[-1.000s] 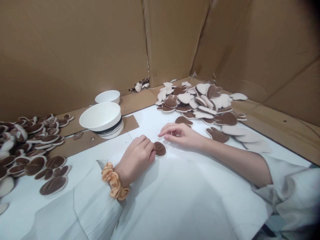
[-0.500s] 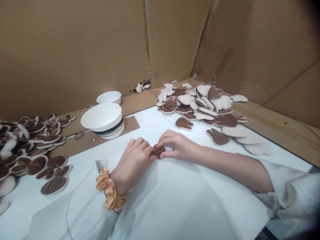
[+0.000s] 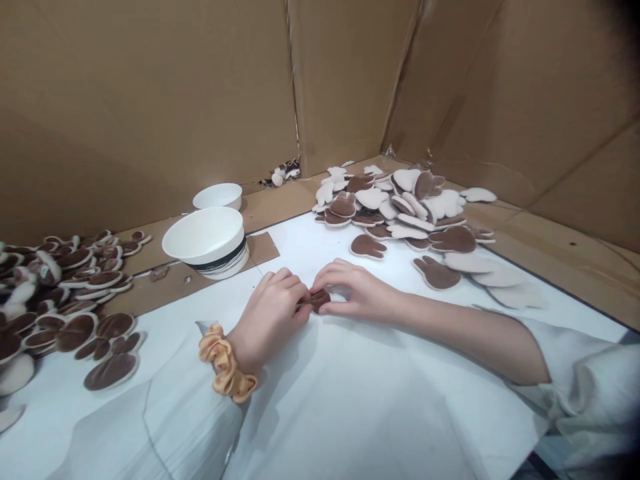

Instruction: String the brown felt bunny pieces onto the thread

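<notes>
My left hand (image 3: 273, 315) and my right hand (image 3: 350, 291) meet over the white table sheet (image 3: 360, 393), both pinching one small brown plush piece (image 3: 316, 300) between their fingertips. The piece looks folded or squeezed and is mostly covered by my fingers. An orange scrunchie (image 3: 225, 363) sits on my left wrist. Behind my right hand lies a heap of brown and cream rabbit-shaped plush pieces (image 3: 405, 203). One loose brown rabbit piece (image 3: 367, 247) lies just beyond my right fingers.
A white paper bowl with black stripes (image 3: 207, 240) stands behind my left hand, with a smaller white bowl (image 3: 217, 195) farther back. Another heap of brown plush pieces (image 3: 60, 293) fills the left side. Cardboard walls (image 3: 150, 100) enclose the table.
My right hand came back from reaching toward the heap and joined my left hand on the brown piece. The piece went from lying flat to being squeezed between both hands.
</notes>
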`<state>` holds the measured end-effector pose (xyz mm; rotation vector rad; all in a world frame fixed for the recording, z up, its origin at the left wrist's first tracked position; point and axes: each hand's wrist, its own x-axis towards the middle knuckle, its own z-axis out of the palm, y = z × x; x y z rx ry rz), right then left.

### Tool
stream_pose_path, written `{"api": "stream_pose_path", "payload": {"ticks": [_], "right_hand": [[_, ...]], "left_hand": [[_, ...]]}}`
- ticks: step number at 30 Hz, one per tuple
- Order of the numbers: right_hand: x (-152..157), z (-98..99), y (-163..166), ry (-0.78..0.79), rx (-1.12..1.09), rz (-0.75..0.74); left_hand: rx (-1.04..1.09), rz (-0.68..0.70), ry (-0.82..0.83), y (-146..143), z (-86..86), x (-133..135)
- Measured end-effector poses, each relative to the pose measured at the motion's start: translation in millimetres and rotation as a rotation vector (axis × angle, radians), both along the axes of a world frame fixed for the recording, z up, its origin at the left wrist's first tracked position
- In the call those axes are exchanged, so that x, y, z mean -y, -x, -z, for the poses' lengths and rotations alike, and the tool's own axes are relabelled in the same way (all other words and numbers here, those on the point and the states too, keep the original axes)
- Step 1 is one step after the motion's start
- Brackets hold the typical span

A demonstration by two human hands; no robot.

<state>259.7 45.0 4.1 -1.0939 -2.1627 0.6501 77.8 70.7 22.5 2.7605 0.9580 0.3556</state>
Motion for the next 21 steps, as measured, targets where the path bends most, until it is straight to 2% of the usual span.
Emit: {"api": "stream_pose_path", "payload": {"ticks": [10,21], "right_hand": [[6,-0.5,8,-0.034,0.036,-0.010],[10,-1.6,14,0.005,0.085,0.068]], "left_hand": [[0.054,-0.019,-0.036,1,8.6,-1],[0.050,-0.050,-0.039,2,10.0,1]]}}
